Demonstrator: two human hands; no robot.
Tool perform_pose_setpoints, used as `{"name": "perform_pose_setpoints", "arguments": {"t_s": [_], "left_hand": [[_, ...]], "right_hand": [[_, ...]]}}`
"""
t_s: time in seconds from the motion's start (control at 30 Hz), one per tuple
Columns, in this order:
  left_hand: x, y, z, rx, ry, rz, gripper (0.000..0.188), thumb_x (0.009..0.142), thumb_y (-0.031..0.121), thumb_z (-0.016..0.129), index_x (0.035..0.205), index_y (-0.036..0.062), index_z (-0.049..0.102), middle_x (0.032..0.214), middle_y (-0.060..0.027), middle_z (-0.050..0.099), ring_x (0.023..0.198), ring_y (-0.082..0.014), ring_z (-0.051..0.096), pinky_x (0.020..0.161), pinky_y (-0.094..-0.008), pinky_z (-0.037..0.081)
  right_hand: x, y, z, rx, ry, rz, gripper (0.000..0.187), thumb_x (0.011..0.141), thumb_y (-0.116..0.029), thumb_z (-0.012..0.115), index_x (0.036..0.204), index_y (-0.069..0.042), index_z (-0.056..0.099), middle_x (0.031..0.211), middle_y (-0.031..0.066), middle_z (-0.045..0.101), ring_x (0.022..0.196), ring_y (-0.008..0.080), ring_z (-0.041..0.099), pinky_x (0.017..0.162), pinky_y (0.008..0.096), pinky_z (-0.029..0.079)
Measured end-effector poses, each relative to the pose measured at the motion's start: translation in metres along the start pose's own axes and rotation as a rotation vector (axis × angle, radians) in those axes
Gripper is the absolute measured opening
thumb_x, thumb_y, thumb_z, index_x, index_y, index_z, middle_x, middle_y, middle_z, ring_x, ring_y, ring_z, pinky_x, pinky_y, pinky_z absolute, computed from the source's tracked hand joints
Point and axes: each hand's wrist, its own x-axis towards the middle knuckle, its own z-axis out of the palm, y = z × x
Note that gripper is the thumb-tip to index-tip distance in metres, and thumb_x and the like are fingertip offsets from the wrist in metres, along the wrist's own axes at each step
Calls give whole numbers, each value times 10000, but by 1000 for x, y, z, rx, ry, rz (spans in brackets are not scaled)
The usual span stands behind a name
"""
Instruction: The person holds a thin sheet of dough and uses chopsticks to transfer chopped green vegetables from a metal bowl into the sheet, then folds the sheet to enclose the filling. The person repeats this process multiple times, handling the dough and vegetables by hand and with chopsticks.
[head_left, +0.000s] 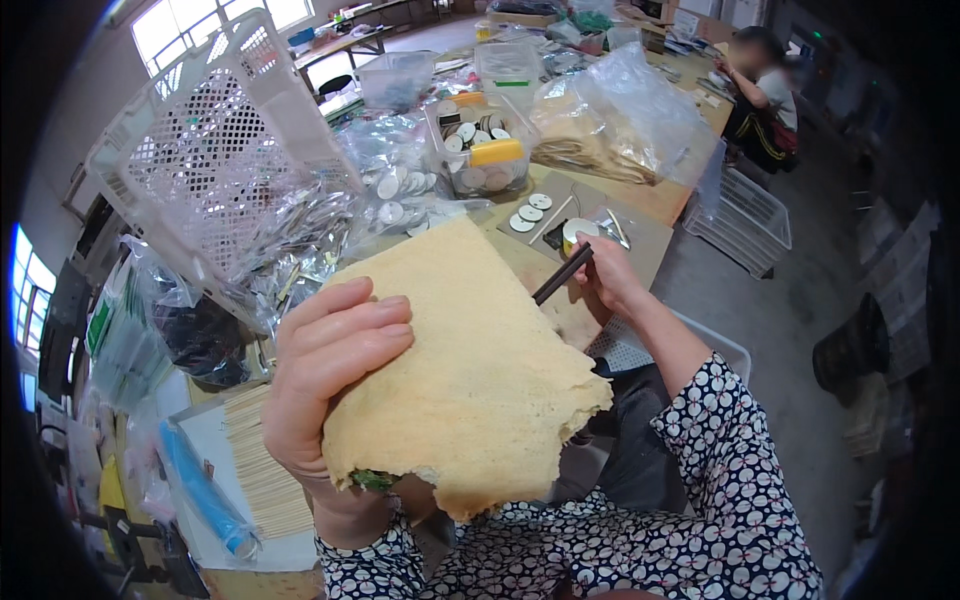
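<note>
My left hand point(318, 375) grips a large pale-yellow flatbread point(470, 370), its fingers lying over the front face and the thumb hidden. The bread's right and lower edges are ragged, and a bit of green filling point(375, 481) shows at the lower left edge. To the right, my right hand point(612, 275) is closed round a pair of dark chopsticks point(564, 274). Their lower ends come close to the bread's upper right edge; whether they touch it I cannot tell. Just beyond that hand, white discs point(528, 214) lie on a grey-brown board point(640, 240).
A white plastic crate point(215, 150) stands tilted at the left above many small plastic packets. Ahead is a clear box point(475, 150) of round discs. Thin wooden sticks point(262, 460) and a blue roll point(205, 490) lie at lower left. Another person point(765, 100) sits at far right.
</note>
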Motion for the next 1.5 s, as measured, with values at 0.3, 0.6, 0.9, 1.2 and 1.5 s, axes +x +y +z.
{"name": "perform_pose_setpoints", "arguments": {"t_s": [0.3,0.6,0.9,1.2,1.5], "left_hand": [[-1,2,4,33,26,-16,355,843,369,692,928,26,664,954,-138,708,1011,-309,627,939,-426,468],[-1,0,3,32,14,-6,474,838,481,653,926,15,664,955,-157,702,1020,-331,619,950,-449,457],[1,6,11,102,18,18,370,852,353,645,917,-11,624,945,-168,681,1015,-337,616,978,-453,445],[0,9,8,157,-102,-67,406,837,370,670,974,-7,605,1005,-163,664,1071,-342,591,992,-457,430],[-2,8,5,172,-140,-82,432,831,381,691,1001,-4,596,1023,-154,659,1099,-341,578,1004,-463,419]], "right_hand": [[-2,-3,3,-13,-4,-9,286,987,-279,530,812,-54,554,578,25,542,479,129,500,450,247,414],[-6,-5,8,-16,12,-15,293,979,-284,538,810,-47,563,562,23,537,479,127,491,466,250,413],[-3,-3,11,-51,35,-7,351,983,-294,509,730,-70,601,551,-9,544,430,93,501,422,220,408],[-2,-2,7,-22,30,24,350,983,-285,500,726,-60,571,568,6,539,444,110,507,416,237,382],[0,1,6,-11,9,12,348,988,-288,493,731,-64,566,568,3,537,444,107,504,407,238,372]]}}
